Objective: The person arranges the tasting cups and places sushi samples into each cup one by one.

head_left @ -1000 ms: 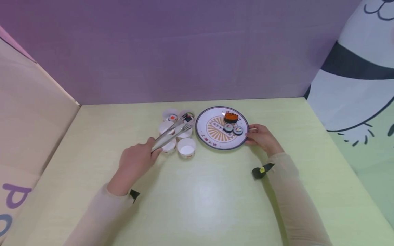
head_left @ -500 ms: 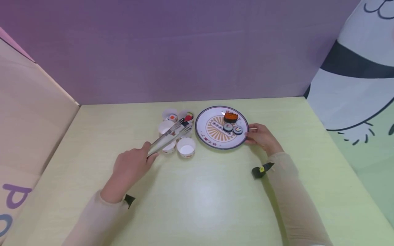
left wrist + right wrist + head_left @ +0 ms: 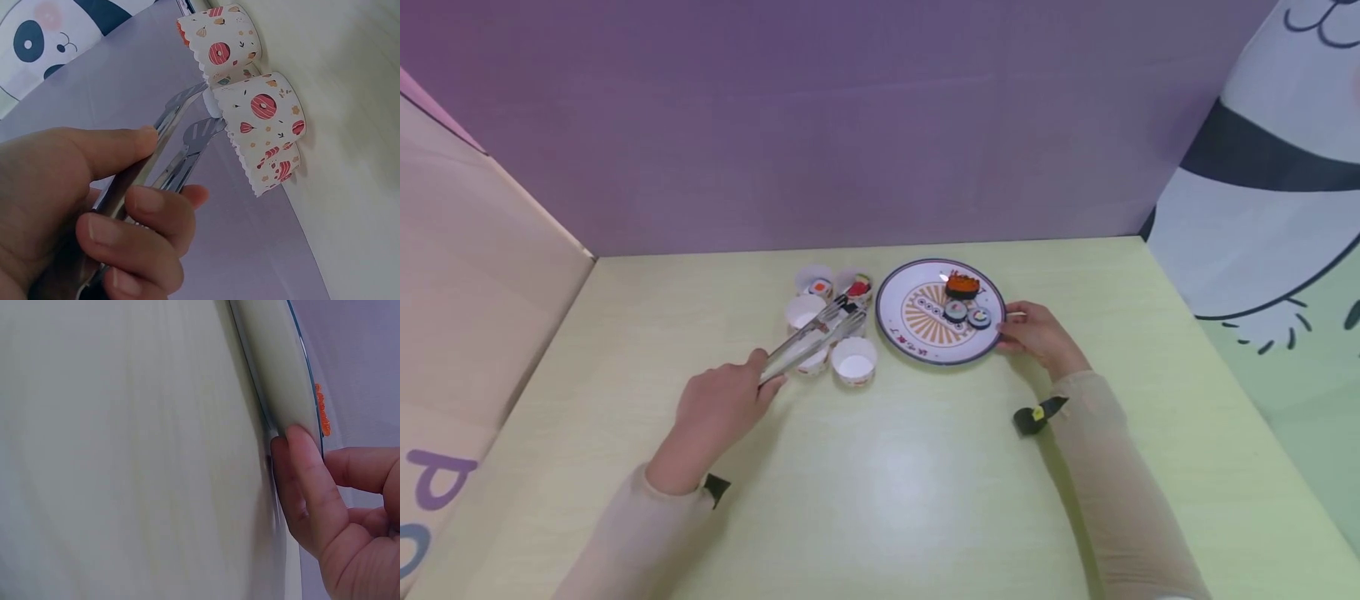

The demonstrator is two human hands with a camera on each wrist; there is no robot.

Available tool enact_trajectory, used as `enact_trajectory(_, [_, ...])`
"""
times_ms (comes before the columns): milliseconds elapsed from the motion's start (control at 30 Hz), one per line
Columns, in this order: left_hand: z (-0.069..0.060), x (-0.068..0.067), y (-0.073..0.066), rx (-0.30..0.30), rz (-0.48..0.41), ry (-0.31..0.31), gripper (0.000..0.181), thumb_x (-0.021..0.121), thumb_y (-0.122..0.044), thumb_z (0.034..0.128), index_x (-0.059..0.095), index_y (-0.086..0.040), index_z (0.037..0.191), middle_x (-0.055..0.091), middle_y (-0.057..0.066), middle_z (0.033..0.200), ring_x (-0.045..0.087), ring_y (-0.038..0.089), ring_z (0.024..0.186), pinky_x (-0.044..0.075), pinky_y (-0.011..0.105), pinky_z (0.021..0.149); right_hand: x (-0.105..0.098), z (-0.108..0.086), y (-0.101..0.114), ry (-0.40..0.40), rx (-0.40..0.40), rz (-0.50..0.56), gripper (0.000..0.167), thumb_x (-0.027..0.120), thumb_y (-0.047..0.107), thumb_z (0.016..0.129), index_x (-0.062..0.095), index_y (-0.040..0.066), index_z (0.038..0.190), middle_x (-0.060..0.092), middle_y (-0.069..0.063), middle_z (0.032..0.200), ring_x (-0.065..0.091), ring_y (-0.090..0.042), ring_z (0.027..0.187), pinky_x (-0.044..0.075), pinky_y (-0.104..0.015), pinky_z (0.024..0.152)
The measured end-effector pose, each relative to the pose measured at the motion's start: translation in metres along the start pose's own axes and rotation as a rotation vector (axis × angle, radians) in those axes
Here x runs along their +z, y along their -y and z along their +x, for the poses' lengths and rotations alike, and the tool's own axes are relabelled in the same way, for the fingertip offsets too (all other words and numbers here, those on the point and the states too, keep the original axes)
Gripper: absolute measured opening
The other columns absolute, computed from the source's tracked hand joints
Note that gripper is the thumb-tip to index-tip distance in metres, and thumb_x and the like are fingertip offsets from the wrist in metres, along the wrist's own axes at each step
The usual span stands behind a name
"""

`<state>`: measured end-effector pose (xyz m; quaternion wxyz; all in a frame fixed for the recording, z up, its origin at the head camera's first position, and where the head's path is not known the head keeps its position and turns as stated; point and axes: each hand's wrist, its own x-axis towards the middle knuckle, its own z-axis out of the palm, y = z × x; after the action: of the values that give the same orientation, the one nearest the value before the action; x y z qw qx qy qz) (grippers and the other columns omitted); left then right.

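Observation:
In the head view my left hand (image 3: 718, 404) grips a pair of metal tongs (image 3: 808, 343). The slotted tong tips are spread a little over the cluster of white paper cups (image 3: 854, 362). A small dark piece (image 3: 848, 307) shows at the tips; whether they touch it I cannot tell. In the left wrist view the tongs (image 3: 156, 159) reach the scalloped rim of a patterned cup (image 3: 262, 106). My right hand (image 3: 1037, 337) pinches the right rim of a round plate (image 3: 902, 337), thumb and fingers on either side. On it lie an orange-topped sushi piece (image 3: 962, 287) and two round sushi rolls (image 3: 956, 312).
The cups stand in two columns left of the plate. The far left cup holds a sushi piece with an orange centre (image 3: 820, 287); the far right one holds a red-and-green piece (image 3: 858, 287). A purple wall (image 3: 865, 125) rises behind the pale table (image 3: 895, 500).
The tongs in my left hand have drawn back toward me and left, from the far right cup to the one before it. The right hand and plate have stayed put.

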<state>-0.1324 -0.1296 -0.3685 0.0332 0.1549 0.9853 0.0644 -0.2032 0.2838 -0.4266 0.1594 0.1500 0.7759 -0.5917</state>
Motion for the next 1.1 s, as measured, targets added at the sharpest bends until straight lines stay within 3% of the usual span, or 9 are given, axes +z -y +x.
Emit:
enact_trajectory(300, [0.0023, 0.0027, 0.0006, 0.006, 0.002, 0.006, 0.037, 0.054, -0.039, 0.0944, 0.051, -0.004, 0.104, 0.044, 0.007, 0.054, 0.042, 0.021, 0.046, 0.033, 0.032, 0.038, 0.0006, -0.0012, 0.0001, -0.005, -0.001, -0.003, 0.048, 0.046, -0.005, 0.094, 0.027, -0.011, 0.138, 0.046, -0.021, 0.113, 0.059, -0.006, 0.071, 0.054, -0.022, 0.075])
enact_trajectory(533, [0.0051, 0.0044, 0.0018, 0.011, -0.007, 0.0, 0.035, 0.054, -0.038, 0.0944, 0.05, -0.005, 0.101, 0.045, 0.007, 0.055, 0.043, 0.022, 0.047, 0.033, 0.033, 0.039, -0.0029, 0.0001, -0.0035, 0.018, -0.048, 0.035, 0.045, 0.05, -0.005, 0.092, 0.032, -0.012, 0.132, 0.049, -0.019, 0.107, 0.06, -0.01, 0.072, 0.054, -0.024, 0.074])
enact_trajectory(1100, [0.0096, 0.0001, 0.0032, 0.023, -0.036, 0.039, 0.031, 0.052, -0.036, 0.0955, 0.05, -0.005, 0.099, 0.047, 0.007, 0.06, 0.043, 0.022, 0.05, 0.034, 0.033, 0.041, 0.0003, -0.0024, 0.0004, 0.012, -0.036, 0.017, 0.047, 0.045, -0.007, 0.093, 0.026, -0.014, 0.136, 0.046, -0.021, 0.11, 0.059, -0.006, 0.068, 0.054, -0.021, 0.072])
